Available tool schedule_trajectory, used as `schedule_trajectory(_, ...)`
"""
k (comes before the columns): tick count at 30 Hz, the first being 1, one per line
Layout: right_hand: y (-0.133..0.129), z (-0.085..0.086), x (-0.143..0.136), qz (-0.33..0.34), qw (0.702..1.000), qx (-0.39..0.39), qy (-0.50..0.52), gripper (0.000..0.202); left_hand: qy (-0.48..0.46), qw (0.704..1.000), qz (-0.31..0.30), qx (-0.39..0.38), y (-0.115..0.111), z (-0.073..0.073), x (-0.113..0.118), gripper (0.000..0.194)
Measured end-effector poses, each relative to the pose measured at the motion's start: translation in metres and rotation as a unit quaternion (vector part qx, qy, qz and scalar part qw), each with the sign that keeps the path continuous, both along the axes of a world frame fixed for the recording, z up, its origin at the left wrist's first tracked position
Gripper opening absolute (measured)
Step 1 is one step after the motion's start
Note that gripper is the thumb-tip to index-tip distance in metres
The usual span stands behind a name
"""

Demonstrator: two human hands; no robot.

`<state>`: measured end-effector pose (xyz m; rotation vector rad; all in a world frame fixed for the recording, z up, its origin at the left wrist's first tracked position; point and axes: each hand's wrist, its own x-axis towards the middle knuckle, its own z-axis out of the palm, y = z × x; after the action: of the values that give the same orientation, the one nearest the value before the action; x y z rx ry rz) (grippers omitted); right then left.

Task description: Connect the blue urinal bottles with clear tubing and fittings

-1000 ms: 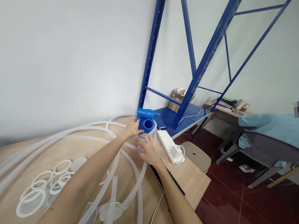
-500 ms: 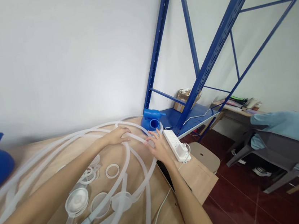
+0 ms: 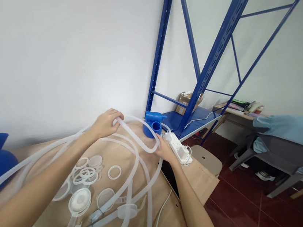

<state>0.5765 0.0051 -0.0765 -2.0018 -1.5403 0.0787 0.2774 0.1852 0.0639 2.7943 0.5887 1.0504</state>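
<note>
Indoors | left hand [image 3: 109, 122], right hand [image 3: 164, 148]: grip clasping hose [image 3: 132, 134] | wooden tabletop [image 3: 200, 184] beside blue rack [image 3: 216, 48], red floor [image 3: 234, 206]

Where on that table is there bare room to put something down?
Bare wood shows at the right corner of the table, bordered by the power strip and right forearm; a narrower patch lies between that forearm and the white cable. Further left it's crowded with rings, lids and crossing tubes.
</note>
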Motion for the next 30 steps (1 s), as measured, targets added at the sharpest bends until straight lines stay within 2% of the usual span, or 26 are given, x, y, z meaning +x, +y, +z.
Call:
schedule_trajectory(2, 0.001, -0.004, 0.005, 0.006, 1.0, 0.003, 0.014, 0.09, -0.02, 1.0, -0.004, 0.013, -0.002, 0.011, -0.021, 0.026)
schedule_trajectory(5, 0.003, -0.007, 0.009, -0.007, 1.0, 0.013, -0.004, 0.095, -0.063, 0.997, -0.013, 0.032, -0.005, 0.024, -0.055, 0.026)
schedule_trajectory(9, 0.004, -0.013, 0.011, -0.036, 0.996, -0.004, -0.08, 0.092, -0.149, 0.988, 0.031, -0.016, -0.019, 0.035, -0.1, 0.027)
schedule_trajectory(11, 0.006, -0.017, 0.011, -0.052, 0.995, -0.007, -0.091, 0.083, -0.207, 0.975, 0.071, -0.047, -0.032, 0.04, -0.118, 0.025)
schedule_trajectory(13, 0.008, -0.02, 0.012, -0.066, 0.994, 0.0, -0.089, 0.073, -0.275, 0.956, 0.081, -0.064, -0.047, 0.045, -0.131, 0.022)
schedule_trajectory(18, 0.009, -0.02, 0.011, -0.1, 0.991, 0.035, -0.087, 0.055, -0.431, 0.899, 0.005, -0.074, -0.081, 0.056, -0.154, 0.01)
schedule_trajectory(20, 0.009, -0.018, 0.009, -0.106, 0.989, 0.055, -0.087, 0.051, -0.416, 0.907, 0.026, -0.06, -0.087, 0.057, -0.165, 0.009)
schedule_trajectory(22, 0.009, -0.015, 0.005, -0.107, 0.987, 0.079, -0.087, 0.051, -0.331, 0.941, 0.051, -0.05, -0.088, 0.053, -0.177, 0.011)
schedule_trajectory(25, 0.012, -0.01, -0.006, -0.104, 0.984, 0.118, -0.089, 0.048, -0.183, 0.982, 0.018, -0.044, -0.08, 0.039, -0.189, 0.012)
schedule_trajectory(27, 0.015, -0.005, -0.014, -0.102, 0.981, 0.143, -0.088, 0.043, -0.14, 0.988, -0.031, -0.057, -0.077, 0.029, -0.189, 0.014)
schedule_trajectory(30, 0.023, 0.006, -0.017, -0.137, 0.968, 0.193, -0.08, 0.047, -0.157, 0.982, -0.056, -0.088, -0.082, 0.02, -0.183, 0.016)
